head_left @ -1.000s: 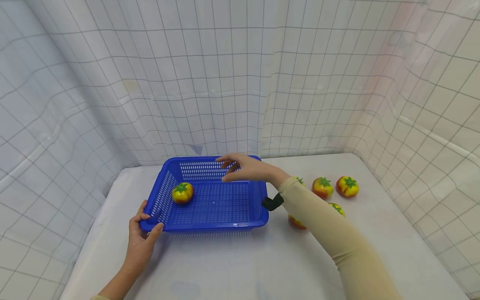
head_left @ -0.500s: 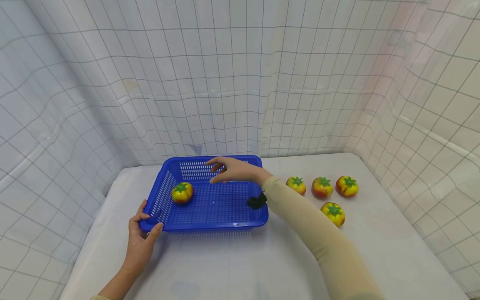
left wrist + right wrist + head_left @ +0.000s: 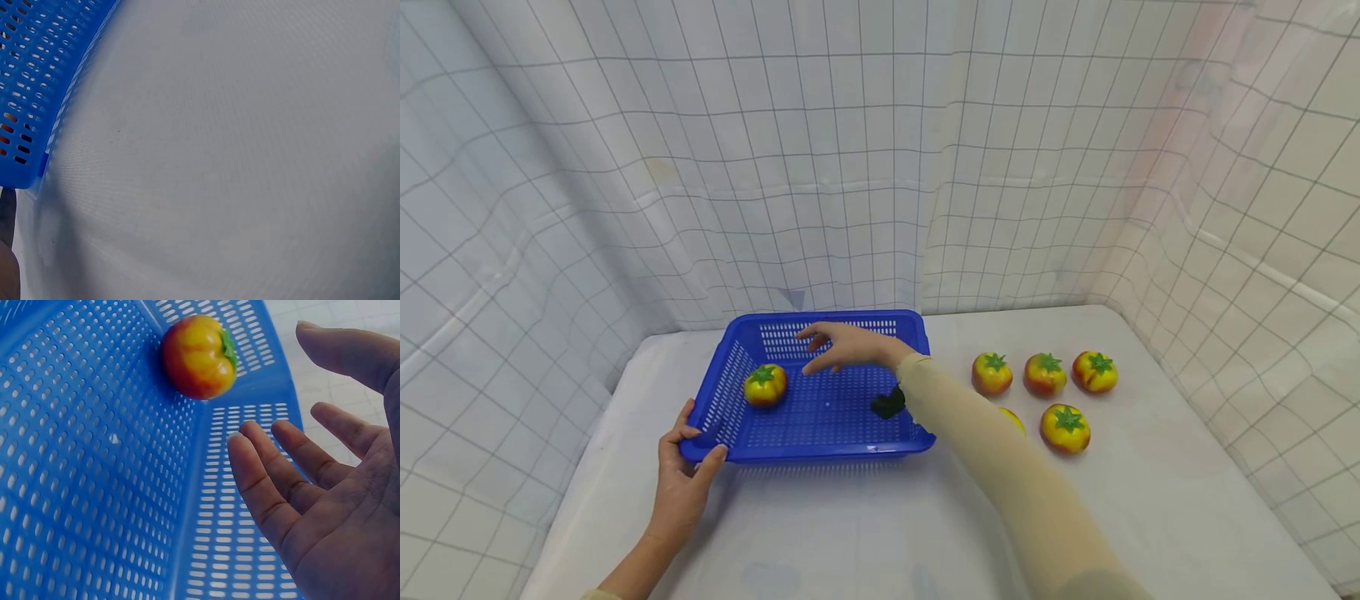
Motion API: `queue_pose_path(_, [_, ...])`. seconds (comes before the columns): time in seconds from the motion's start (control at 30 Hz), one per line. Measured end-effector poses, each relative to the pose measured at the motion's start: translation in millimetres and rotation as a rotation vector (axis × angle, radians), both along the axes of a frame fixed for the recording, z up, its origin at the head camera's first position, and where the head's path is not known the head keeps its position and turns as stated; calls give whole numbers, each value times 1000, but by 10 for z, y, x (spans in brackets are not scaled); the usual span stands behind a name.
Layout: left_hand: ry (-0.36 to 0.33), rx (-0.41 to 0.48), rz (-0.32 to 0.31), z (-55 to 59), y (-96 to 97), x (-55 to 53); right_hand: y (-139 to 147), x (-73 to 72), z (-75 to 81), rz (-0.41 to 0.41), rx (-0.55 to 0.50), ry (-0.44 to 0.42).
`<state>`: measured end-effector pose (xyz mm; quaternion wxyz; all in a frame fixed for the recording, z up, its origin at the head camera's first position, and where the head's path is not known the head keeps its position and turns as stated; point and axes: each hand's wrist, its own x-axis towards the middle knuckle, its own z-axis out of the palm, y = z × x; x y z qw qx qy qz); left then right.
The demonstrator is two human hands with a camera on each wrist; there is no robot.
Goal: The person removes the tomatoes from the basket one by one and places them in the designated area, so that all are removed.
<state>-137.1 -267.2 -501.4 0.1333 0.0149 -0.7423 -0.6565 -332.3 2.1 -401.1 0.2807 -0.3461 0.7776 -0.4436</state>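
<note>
A blue plastic basket [image 3: 820,457] with slotted sides stands at the left of the table. My left hand [image 3: 680,492] grips its near left corner, the thumb on the front rim and the fingers along the left rim. One yellow-and-red tomato [image 3: 765,386] with a green leafy top lies inside at the left. Over the basket hovers my right hand [image 3: 850,346], holding nothing. In the right wrist view its fingers [image 3: 259,481] are loosely spread, and the tomato [image 3: 200,357] sits in a corner beyond them. Only a bit of the left thumb [image 3: 7,219] shows in the left wrist view.
Several more tomatoes [image 3: 1065,429] lie on the white table [image 3: 1165,450] right of the basket, one partly hidden by the right sleeve [image 3: 1000,467]. Grid-patterned white curtains [image 3: 850,167] enclose the table at the back and sides.
My right hand has moved left and slightly down over the basket, uncovering more of the tomatoes on the right. The left hand, the basket and the tomato in it have stayed put.
</note>
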Motion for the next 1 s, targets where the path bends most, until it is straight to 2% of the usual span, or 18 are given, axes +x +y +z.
queue_pose_path(0.2, [-1, -29, 10, -15, -5, 8, -114, -25, -57, 20, 16, -20])
queue_pose_path(0.37, [18, 0, 4, -19, -3, 11, -196, -48, -101, 21, 31, -45])
queue_pose_path(0.77, [11, -7, 15, -24, 5, 6, -394, -107, -259, -16, 34, -123])
queue_pose_path(1.0, [11, -18, 16, -3, 3, 16, -482, -95, -304, -46, 27, -149])
